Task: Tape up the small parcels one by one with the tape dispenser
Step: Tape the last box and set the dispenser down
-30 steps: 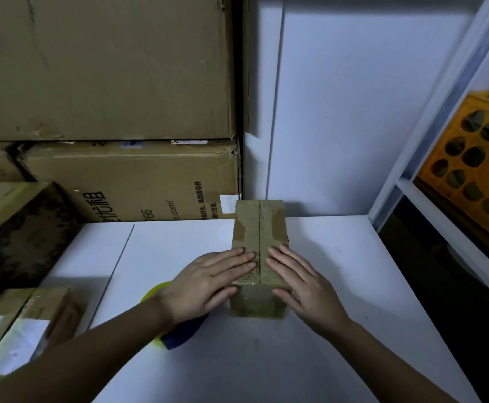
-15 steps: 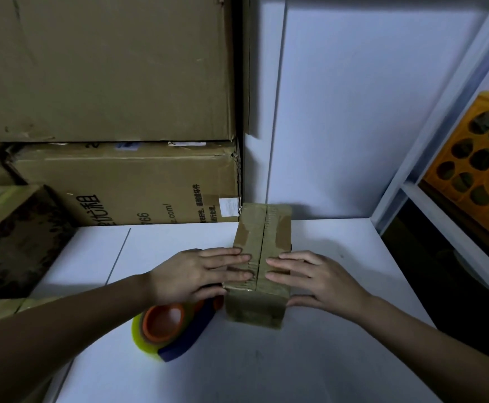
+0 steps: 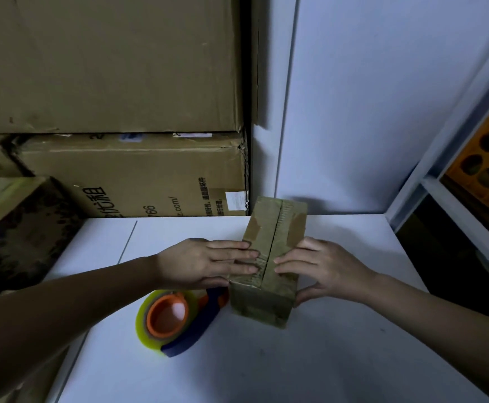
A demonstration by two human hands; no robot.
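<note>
A small brown cardboard parcel lies lengthwise on the white table, its two top flaps meeting along a centre seam. My left hand lies flat on the left flap, fingers extended to the seam. My right hand presses the right flap, with its thumb down the parcel's right side. The tape dispenser, an orange hub with a yellowish tape roll and a blue body, lies on the table just left of the parcel's near end, below my left hand. Neither hand touches it.
Large cardboard boxes are stacked behind the table at the back left. A dark-sided box sits at the left edge. A white shelf frame and an orange crate stand to the right.
The view has shifted, so the tape dispenser, earlier mostly hidden under my left arm, now shows. Both hands have turned more sideways on the flaps, and my right thumb has dropped to the parcel's side.
</note>
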